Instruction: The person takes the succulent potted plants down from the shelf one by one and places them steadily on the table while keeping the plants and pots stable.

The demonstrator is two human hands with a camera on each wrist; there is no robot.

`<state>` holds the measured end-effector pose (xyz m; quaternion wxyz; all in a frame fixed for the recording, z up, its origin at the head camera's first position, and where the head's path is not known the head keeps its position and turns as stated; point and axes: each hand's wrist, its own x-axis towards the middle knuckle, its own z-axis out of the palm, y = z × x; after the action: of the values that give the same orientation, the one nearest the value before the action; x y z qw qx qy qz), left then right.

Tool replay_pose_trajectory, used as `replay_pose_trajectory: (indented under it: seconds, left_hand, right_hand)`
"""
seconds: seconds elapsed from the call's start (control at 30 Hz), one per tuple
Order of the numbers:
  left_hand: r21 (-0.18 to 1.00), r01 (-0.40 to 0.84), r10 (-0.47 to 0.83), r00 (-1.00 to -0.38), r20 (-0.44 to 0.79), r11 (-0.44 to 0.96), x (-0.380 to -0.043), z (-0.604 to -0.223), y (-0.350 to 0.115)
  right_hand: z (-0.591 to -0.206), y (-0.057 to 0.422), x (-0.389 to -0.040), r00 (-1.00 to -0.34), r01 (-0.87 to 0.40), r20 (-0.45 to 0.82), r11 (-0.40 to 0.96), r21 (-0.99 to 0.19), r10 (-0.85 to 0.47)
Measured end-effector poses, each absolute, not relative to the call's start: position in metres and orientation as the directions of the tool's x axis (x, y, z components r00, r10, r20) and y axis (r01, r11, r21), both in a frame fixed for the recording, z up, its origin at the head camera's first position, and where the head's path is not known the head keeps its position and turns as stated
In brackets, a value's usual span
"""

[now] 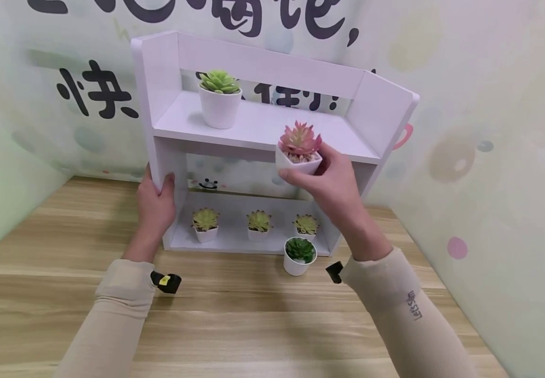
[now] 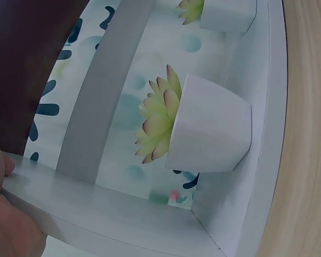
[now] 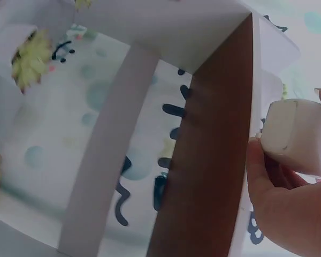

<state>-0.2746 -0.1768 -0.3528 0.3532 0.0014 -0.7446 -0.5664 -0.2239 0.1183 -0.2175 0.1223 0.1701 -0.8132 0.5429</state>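
My right hand (image 1: 337, 181) grips a white angular pot holding a pink succulent (image 1: 300, 140), raised in front of the upper shelf's edge. In the right wrist view, the pot's pale base (image 3: 297, 134) shows between fingers and thumb. My left hand (image 1: 156, 203) holds the left side panel of the white two-tier shelf (image 1: 159, 63), thumb on the inner face. On the upper tier stands a light green succulent (image 1: 220, 100) in a round white pot. Along the lower tier are three small yellow-green succulents: left (image 1: 205, 226), middle (image 1: 259, 226) and right (image 1: 306, 226).
A dark green succulent (image 1: 297, 256) in a round white pot stands on the wooden table (image 1: 234, 315), right before the shelf's lower front edge. Behind the shelf rises a patterned wall (image 1: 466, 105) with large dark characters. Another wall adjoins at the left.
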Motion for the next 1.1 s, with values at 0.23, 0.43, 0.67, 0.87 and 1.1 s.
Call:
replay_pose_trajectory:
  seconds: [0.23,0.43,0.67,0.87,1.1]
  left_hand:
    - [0.854,0.37,-0.399,-0.767,0.503,0.367,-0.274,-0.353,-0.178]
    - [0.85,0.377,-0.385,-0.771,0.508,0.367,-0.275,-0.353,-0.179]
    - [0.854,0.382,-0.395,-0.767,0.506,0.352,-0.275,-0.355,-0.179]
    - [0.853,0.403,-0.419,-0.748,0.516,0.331,-0.276,-0.357,-0.178]
    - [0.856,0.382,-0.397,-0.767,0.504,0.349,-0.276,-0.354,-0.179]
  right_hand:
    - [-0.245,0.117,-0.216,-0.926,-0.378,0.353,0.321,-0.869,-0.135]
    - [-0.266,0.115,-0.211,-0.923,-0.384,0.364,0.32,-0.866,-0.122]
    - [-0.29,0.114,-0.208,-0.919,-0.393,0.38,0.319,-0.863,-0.105]
    - [-0.301,0.112,-0.209,-0.923,-0.383,0.368,0.318,-0.867,-0.111]
    - [-0.309,0.11,-0.21,-0.946,-0.324,0.304,0.326,-0.888,-0.114]
